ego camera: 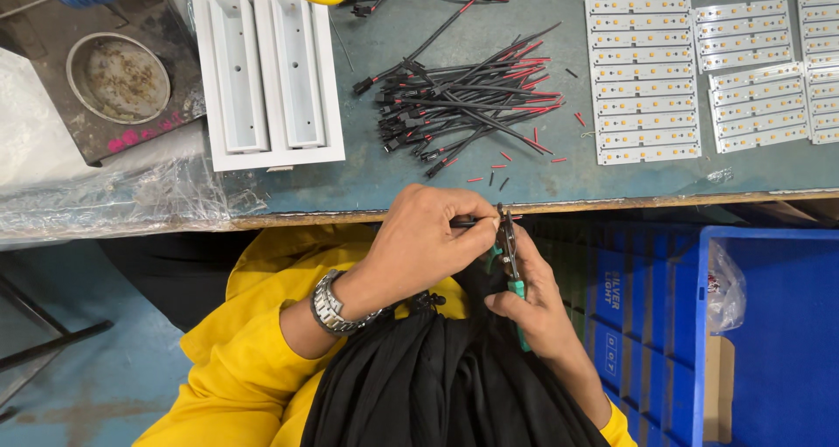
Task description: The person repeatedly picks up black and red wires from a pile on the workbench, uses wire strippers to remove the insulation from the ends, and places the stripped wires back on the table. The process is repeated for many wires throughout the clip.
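My left hand, with a metal watch on its wrist, pinches the end of a thin black wire just below the bench edge. My right hand grips a small green-handled wire stripper, whose jaws meet the wire end. A thick bundle of black wires lies over my lap. On the bench above sits a pile of cut black and red wires with connectors, and small red and black offcuts lie scattered around it.
A white twin-channel housing lies at the bench's left, beside a round metal dish. Several white LED strip boards fill the right. A blue plastic crate stands at my right. Crumpled clear plastic covers the left edge.
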Available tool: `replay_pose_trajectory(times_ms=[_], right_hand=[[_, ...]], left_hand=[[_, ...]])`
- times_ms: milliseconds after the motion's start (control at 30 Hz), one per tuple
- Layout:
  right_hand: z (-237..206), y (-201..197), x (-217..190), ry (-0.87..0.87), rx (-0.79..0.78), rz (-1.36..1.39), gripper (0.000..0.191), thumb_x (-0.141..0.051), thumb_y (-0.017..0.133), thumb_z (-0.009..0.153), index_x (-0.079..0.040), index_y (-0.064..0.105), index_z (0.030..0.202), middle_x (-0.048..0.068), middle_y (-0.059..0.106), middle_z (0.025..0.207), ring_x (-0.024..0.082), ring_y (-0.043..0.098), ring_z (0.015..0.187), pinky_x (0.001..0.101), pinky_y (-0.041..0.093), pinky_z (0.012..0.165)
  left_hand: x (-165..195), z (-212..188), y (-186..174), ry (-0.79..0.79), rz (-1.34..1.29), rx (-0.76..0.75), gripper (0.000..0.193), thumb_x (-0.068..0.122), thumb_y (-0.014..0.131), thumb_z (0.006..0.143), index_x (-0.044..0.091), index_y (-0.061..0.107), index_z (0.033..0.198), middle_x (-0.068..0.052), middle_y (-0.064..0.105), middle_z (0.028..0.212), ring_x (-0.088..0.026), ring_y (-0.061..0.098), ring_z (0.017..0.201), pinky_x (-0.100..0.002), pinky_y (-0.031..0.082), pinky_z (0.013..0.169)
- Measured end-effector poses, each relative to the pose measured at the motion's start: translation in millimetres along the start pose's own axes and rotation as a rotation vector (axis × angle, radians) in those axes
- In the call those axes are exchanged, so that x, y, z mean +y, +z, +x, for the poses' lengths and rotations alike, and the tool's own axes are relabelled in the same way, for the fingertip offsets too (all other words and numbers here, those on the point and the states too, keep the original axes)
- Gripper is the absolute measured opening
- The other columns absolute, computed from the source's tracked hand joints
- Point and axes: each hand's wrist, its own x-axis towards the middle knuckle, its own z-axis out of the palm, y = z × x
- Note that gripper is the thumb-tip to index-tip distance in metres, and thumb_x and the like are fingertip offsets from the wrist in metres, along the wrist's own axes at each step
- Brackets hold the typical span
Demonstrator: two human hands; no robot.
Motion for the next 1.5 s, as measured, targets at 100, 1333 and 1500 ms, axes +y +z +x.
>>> replay_pose_trajectory(times_ms=[100,1333,1500], right_hand=[[0,0,-1,0.007,0.006,0.003,0.093,-0.002,0.060,0.063,0.002,0.038,0.153,0.007,0.050,0.146,0.018,0.042,0.142,0.0323,0.027,0.119],[4,1,2,0.006,-0.004,-0.005,0.080,-0.011,0.060,0.056,0.000,0.054,0.135,0.007,0.057,0.109,0.020,0.055,0.106,0.0326,0.042,0.101],[6,2,3,0.001,0.002,0.047,0.079,-0.009,0.060,0.057,0.000,0.053,0.136,0.007,0.056,0.110,0.020,0.054,0.106,0.0344,0.045,0.102]], left_hand=[[0,0,0,-0.001,-0.005,-0.002,0.021,0.022,0.067,0.085,0.003,0.075,0.090,-0.011,0.072,0.070,-0.015,0.069,0.054,-0.028,0.053,0.055],[8,13,-11,-0.088,-0.162,-0.157,0.020,0.013,0.064,0.081,-0.001,0.077,0.088,-0.005,0.072,0.061,-0.006,0.067,0.055,-0.024,0.052,0.054],[5,15,-11,-0.077,-0.198,-0.169,0.018,0.011,0.064,0.081,-0.002,0.076,0.086,-0.005,0.074,0.064,-0.006,0.070,0.058,-0.024,0.055,0.057]])
